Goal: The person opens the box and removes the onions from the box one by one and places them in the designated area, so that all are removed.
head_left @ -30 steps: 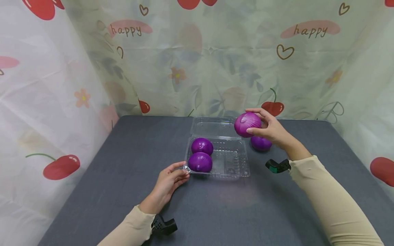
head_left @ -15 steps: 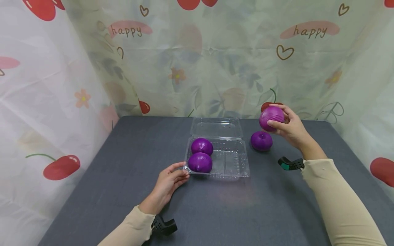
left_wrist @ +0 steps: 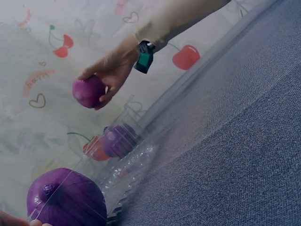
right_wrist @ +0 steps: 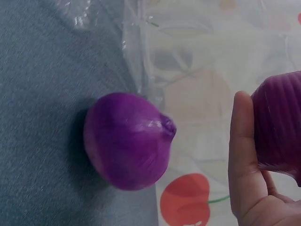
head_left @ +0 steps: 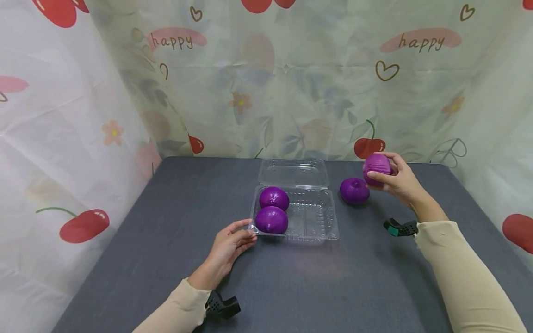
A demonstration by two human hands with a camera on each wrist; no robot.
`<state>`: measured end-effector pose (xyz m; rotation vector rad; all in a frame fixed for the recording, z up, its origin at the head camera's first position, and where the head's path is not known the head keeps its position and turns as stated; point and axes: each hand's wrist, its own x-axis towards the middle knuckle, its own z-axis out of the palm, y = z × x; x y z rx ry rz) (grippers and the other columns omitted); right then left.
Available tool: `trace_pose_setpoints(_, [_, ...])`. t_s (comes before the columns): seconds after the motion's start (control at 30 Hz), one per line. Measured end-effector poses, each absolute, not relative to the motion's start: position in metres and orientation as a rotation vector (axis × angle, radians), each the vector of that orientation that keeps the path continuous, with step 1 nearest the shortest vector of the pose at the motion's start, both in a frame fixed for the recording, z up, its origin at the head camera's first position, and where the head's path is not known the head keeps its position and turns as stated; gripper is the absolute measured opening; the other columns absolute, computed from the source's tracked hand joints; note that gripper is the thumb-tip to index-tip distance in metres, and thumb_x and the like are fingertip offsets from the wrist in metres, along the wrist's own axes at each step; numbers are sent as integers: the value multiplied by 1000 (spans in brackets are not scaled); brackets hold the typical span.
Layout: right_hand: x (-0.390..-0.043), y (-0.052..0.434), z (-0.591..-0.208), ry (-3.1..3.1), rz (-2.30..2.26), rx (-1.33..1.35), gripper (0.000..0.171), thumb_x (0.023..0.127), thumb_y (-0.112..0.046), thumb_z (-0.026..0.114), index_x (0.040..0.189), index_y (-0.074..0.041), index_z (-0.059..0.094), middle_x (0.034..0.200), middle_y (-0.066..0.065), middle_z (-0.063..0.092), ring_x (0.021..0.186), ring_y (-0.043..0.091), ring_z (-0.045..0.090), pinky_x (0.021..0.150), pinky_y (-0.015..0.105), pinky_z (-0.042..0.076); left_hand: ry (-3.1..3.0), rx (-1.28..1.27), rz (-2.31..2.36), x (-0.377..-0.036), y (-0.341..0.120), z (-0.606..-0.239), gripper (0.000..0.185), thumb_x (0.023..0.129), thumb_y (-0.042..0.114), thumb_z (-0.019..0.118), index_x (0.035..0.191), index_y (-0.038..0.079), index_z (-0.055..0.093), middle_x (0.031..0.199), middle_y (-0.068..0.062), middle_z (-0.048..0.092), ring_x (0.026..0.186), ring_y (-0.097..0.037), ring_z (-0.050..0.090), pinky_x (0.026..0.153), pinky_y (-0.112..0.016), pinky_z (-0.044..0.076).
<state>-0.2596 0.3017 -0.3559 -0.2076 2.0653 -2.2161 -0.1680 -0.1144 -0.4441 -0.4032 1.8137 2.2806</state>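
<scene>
My right hand [head_left: 399, 182] holds a purple onion [head_left: 376, 169] between thumb and fingers, raised above the table at the back right. Another purple onion [head_left: 354, 190] rests on the table just left of that hand, its stem end up; the right wrist view shows this onion [right_wrist: 129, 141] lower than the held one. Two more onions, a rear one [head_left: 274, 198] and a front one [head_left: 271, 220], sit in the left half of a clear plastic clamshell box [head_left: 320, 210]. With thumb and fingers, my left hand [head_left: 229, 245] pinches the box's front left corner.
The box's hinged lid [head_left: 293, 173] lies folded back behind it, near the table's far edge. A dark grey cloth covers the table [head_left: 179, 194]. Printed curtains [head_left: 287, 92] hang behind and at both sides.
My right hand has carried the onion rightward, away from above the box, then slightly down, uncovering the onion on the table. My left hand and the box have stayed put.
</scene>
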Motion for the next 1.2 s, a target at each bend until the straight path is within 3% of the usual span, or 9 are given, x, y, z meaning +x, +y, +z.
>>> trace_pose_setpoints(0.27, [-258,311,-362,2021,-2233,-214,50,94,-3,59,136,-22,38,124,6,37,102,13,57,78,33,59,1813,-383,2284,-167,-115,-443,38,88,2,63,126,0,59,81,-3,69,76,-13,68,77,-30,58])
trace_pose_setpoints(0.53, [-260,319,-367,2161,-2162,-138,65,92,-8,63,145,-29,31,128,1,29,115,16,44,79,23,57,1817,-394,2275,-168,-115,-444,38,88,1,63,126,1,59,81,-3,69,76,-13,68,78,-31,58])
trace_pose_setpoints(0.7, [-263,327,-374,2284,-2083,-53,68,90,-13,68,143,-22,26,124,-1,33,111,13,42,77,16,54,1818,-392,2273,-167,-115,-444,38,89,2,63,127,1,58,82,-3,69,77,-13,68,79,-31,58])
trace_pose_setpoints(0.8, [-266,330,-379,2411,-1987,16,68,90,-19,69,141,-17,24,130,6,36,109,12,44,75,12,53,1815,-395,2275,-167,-115,-444,38,89,2,63,127,1,58,81,-3,69,77,-13,68,79,-31,58])
trace_pose_setpoints(0.9, [-268,333,-384,2551,-1849,61,73,90,-27,68,144,-12,22,142,20,31,117,22,42,74,11,51,1812,-399,2278,-167,-116,-444,38,89,1,63,126,1,59,81,-3,69,77,-13,68,78,-31,58])
trace_pose_setpoints(1.03, [-270,339,-389,2688,-1649,92,82,89,-37,68,150,-10,19,149,27,24,128,37,31,80,20,47,1812,-396,2282,-168,-116,-445,38,88,1,63,126,1,59,81,-3,69,76,-13,68,77,-30,58])
trace_pose_setpoints(1.2, [-271,347,-399,2773,-1502,114,92,86,-42,71,153,-8,18,145,30,27,127,41,31,84,34,42,1811,-400,2279,-168,-115,-445,38,88,1,63,126,2,59,81,-3,69,76,-13,68,77,-30,58])
